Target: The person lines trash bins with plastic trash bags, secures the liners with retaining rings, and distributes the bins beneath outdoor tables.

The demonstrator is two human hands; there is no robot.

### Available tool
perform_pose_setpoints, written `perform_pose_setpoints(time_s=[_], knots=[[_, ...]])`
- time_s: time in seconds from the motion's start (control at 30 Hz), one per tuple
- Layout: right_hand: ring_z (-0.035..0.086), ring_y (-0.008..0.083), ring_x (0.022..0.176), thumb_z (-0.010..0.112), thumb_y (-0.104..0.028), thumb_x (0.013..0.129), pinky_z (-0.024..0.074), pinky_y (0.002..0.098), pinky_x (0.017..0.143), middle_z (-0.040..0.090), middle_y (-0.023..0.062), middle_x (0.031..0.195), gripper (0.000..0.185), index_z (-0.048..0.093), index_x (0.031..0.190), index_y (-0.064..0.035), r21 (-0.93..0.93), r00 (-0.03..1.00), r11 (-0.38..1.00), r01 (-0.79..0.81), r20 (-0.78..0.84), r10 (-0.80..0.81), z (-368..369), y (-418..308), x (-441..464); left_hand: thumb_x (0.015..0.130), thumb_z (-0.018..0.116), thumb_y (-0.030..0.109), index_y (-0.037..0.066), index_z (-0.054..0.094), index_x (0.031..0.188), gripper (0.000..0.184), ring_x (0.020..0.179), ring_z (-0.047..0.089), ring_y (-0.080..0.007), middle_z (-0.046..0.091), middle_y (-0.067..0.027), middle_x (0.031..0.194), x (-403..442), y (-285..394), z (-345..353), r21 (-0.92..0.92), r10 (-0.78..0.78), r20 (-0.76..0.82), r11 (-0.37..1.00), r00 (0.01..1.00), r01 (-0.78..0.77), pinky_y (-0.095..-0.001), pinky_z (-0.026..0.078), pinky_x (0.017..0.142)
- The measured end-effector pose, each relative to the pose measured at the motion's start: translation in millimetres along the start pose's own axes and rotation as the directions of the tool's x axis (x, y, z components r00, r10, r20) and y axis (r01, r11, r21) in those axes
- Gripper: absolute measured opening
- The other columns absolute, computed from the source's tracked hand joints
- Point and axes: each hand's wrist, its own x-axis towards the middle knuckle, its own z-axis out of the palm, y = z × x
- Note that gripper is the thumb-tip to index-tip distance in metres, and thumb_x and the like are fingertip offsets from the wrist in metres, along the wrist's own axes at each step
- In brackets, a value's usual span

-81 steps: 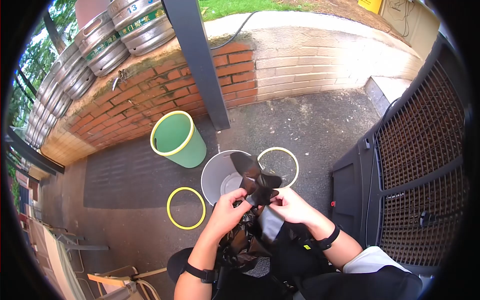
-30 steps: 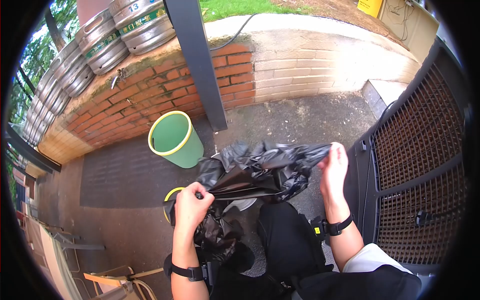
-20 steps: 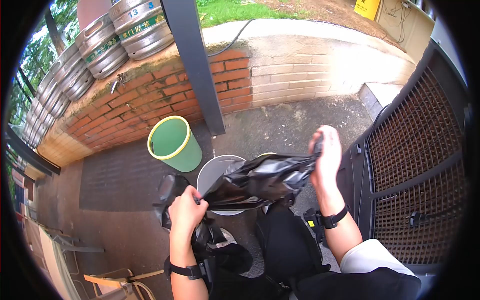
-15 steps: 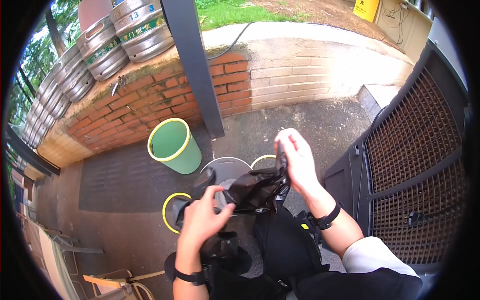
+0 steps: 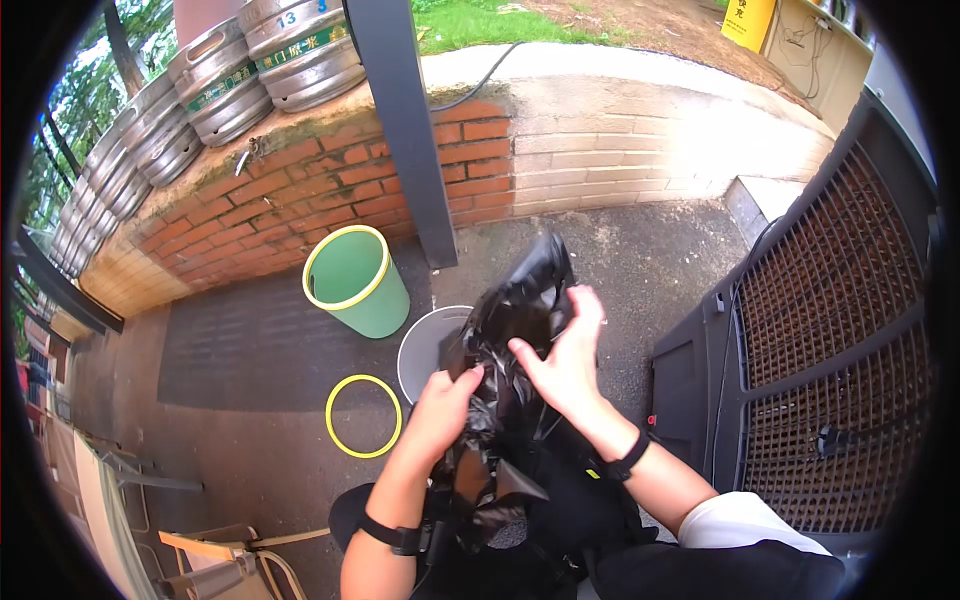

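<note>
A crumpled black plastic garbage bag [image 5: 535, 290] is bunched up between my hands, its lower folds hanging over my lap. My left hand [image 5: 440, 412] is closed on the bag's left side, thumb on top. On the other side, my right hand [image 5: 567, 362] has the bag between its thumb and fingers; the far fingertips are partly hidden behind the plastic. Partly covered by the bag, a grey bin [image 5: 422, 352] stands on the ground just beyond my left hand. A yellow ring [image 5: 332, 432] lies flat on the ground left of it.
A green bin [image 5: 375, 305] with a yellow rim stands by the brick wall [image 5: 340, 180]. Metal kegs [image 5: 215, 90] line the wall top. A dark post [image 5: 415, 150] rises ahead, a large grille unit [image 5: 830, 340] stands right, and a folding chair [image 5: 215, 560] sits lower left.
My right hand has moved down and the bag's upper part now sticks up and away from me. My left hand has shifted right, uncovering the yellow ring on the ground.
</note>
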Motion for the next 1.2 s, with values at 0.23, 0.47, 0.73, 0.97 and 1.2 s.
perform_pose_setpoints(time_s=[0.23, 0.47, 0.73, 0.97, 1.2], knots=[[0.066, 0.0386, 0.094, 0.060, -0.013, 0.080, 0.0522, 0.0461, 0.089, 0.069, 0.0200, 0.097, 0.019, 0.072, 0.092, -0.0059, -0.319, 0.835, 0.948, -0.008, 0.520, 0.182, 2, 77, 68, 0.093, 0.058, 0.024, -0.003, 0.064, 0.094, 0.028, 0.076, 0.054, -0.0097, 0.065, -0.0040, 0.086, 16, 11, -110, 0.242, 0.142, -0.002, 0.961, 0.990, -0.137, -0.0291, 0.043, 0.069], [0.066, 0.0302, 0.104, 0.050, 0.014, 0.070, 0.0481, 0.0425, 0.102, 0.067, 0.0197, 0.112, 0.046, 0.065, 0.113, 0.0043, 0.225, 0.640, 0.679, 0.699, -0.620, -0.454, -69, -35, 102, 0.079, 0.059, -0.001, 0.000, 0.062, 0.117, 0.038, 0.084, 0.068, -0.0228, 0.070, -0.0108, 0.097, -85, 63, -113, 0.888, 0.999, 0.043, -0.042, -0.007, -0.458, -0.0354, 0.053, 0.080], [0.068, 0.0374, 0.085, 0.057, -0.003, 0.081, 0.0548, 0.0443, 0.077, 0.069, 0.0182, 0.090, 0.024, 0.066, 0.103, -0.0090, -0.175, 0.927, 0.980, 0.092, 0.376, -0.020, 19, 70, 49, 0.094, 0.055, 0.024, -0.006, 0.066, 0.093, 0.031, 0.079, 0.066, -0.0250, 0.068, -0.0183, 0.080, 15, -43, -129, 0.484, 0.048, -0.015, 0.874, 0.999, -0.035, -0.0399, 0.048, 0.075], [0.063, 0.0360, 0.087, 0.069, -0.007, 0.071, 0.0453, 0.0498, 0.095, 0.066, 0.0148, 0.094, 0.033, 0.064, 0.103, -0.0020, -0.026, 0.856, 0.873, 0.486, -0.184, -0.483, -29, -19, 67, 0.100, 0.051, 0.017, -0.001, 0.068, 0.106, 0.026, 0.082, 0.065, -0.0119, 0.071, -0.0039, 0.096, 1, -5, -107, -0.332, -0.045, 0.061, 0.941, 0.997, 0.063, -0.0265, 0.050, 0.078], [0.065, 0.0279, 0.088, 0.062, -0.015, 0.084, 0.0539, 0.0365, 0.071, 0.067, 0.0117, 0.097, 0.018, 0.067, 0.098, -0.0053, 0.259, 0.304, 0.882, 0.392, 0.869, -0.390, 57, -30, 10, 0.098, 0.056, 0.021, -0.002, 0.068, 0.107, 0.028, 0.090, 0.061, -0.0078, 0.070, -0.0023, 0.098, -37, 29, -87, -0.258, -0.154, 0.361, 0.931, 0.920, 0.257, -0.0245, 0.047, 0.082]])
